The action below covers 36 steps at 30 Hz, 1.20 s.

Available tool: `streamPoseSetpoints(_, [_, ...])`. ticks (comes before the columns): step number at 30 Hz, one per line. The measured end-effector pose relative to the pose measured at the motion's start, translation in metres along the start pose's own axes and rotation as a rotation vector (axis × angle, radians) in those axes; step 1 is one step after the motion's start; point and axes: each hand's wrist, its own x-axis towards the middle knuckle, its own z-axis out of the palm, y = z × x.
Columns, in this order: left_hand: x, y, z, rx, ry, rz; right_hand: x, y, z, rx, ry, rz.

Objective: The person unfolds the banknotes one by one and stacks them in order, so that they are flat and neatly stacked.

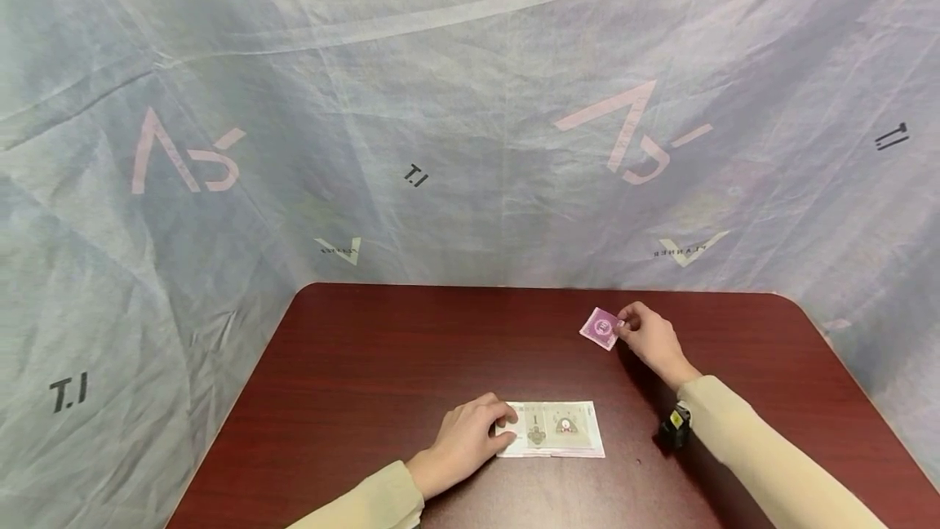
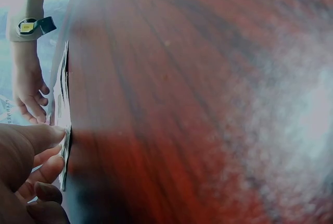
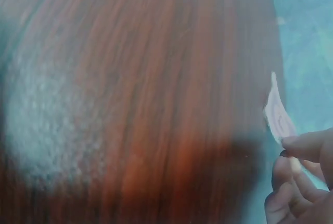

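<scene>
My left hand (image 1: 466,439) lies at the left end of a flat stack of printed paper notes (image 1: 565,428), thumb and fingers bent around that end. The top note is pale, with a "1" and a small figure in a frame. From the left wrist view, the stack (image 2: 63,104) appears edge-on in several thin layers, with the fingertips against it. Further back and to the right, my right hand (image 1: 652,341) pinches a corner of a small purple square (image 1: 600,328) with a pale round emblem. In the right wrist view this thin square (image 3: 278,114) looks slightly bent; its material is unclear.
Both hands work over a dark red wood-grain table (image 1: 411,349) with rounded back corners. A grey-blue cloth (image 1: 470,104) with printed letters hangs behind and at both sides. A dark device with a yellow mark (image 1: 676,423) sits on the right wrist.
</scene>
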Motion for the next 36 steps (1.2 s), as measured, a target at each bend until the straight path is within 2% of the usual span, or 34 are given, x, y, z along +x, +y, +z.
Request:
streamPoseSetpoints(5, [0.000,0.000,0.001,0.004,0.005,0.002,-0.001,-0.001,-0.006,0.085,-0.001,-0.019])
streamPoseSetpoints(16, [0.002,0.002,-0.001,0.013,0.006,0.016,-0.014,-0.024,-0.018,0.238,-0.077,0.130])
streamPoseSetpoints(26, [0.000,0.004,0.001,0.029,0.021,0.012,-0.037,-0.047,-0.032,0.518,-0.190,0.189])
streamPoseSetpoints(30, [-0.001,0.003,0.002,0.034,0.032,0.010,-0.046,-0.057,-0.035,0.558,-0.250,0.180])
streamPoseSetpoints(36, [-0.003,0.004,0.001,0.012,0.081,0.020,-0.058,-0.071,-0.034,0.529,-0.311,0.135])
